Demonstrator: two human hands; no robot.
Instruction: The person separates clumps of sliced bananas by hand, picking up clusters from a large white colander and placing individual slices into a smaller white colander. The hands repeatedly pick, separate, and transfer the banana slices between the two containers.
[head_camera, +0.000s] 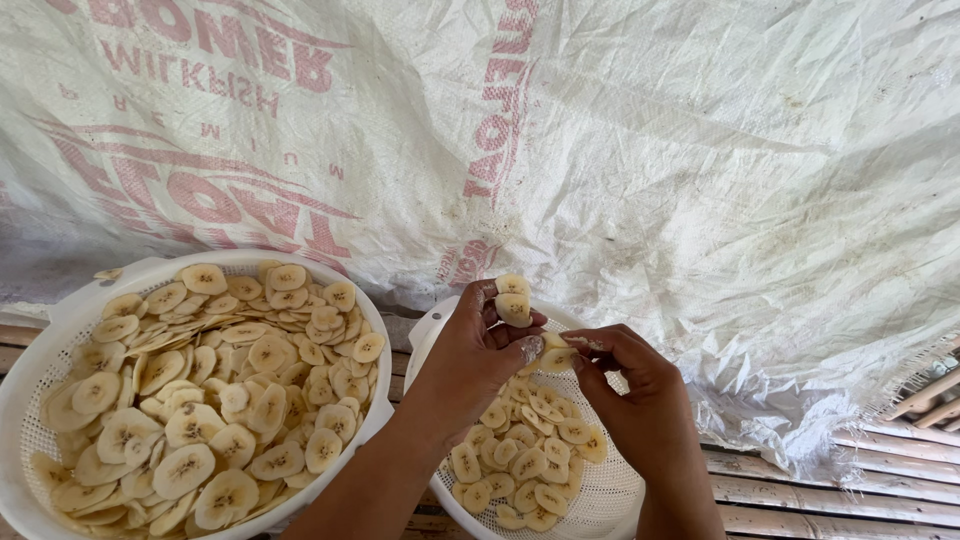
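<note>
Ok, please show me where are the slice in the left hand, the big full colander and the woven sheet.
banana slice (513, 307), head view, middle of the slice held in the fingers.
left colander (70, 310), head view, its white upper-left rim.
white woven sheet (700, 150), head view, a bare stretch of the cloth.

We are looking down at a crumpled white woven plastic sheet with faded red print, which is covering most of the view. Soft daylight is falling across it, and a slatted bamboo floor is showing beneath its frayed edge.
</note>
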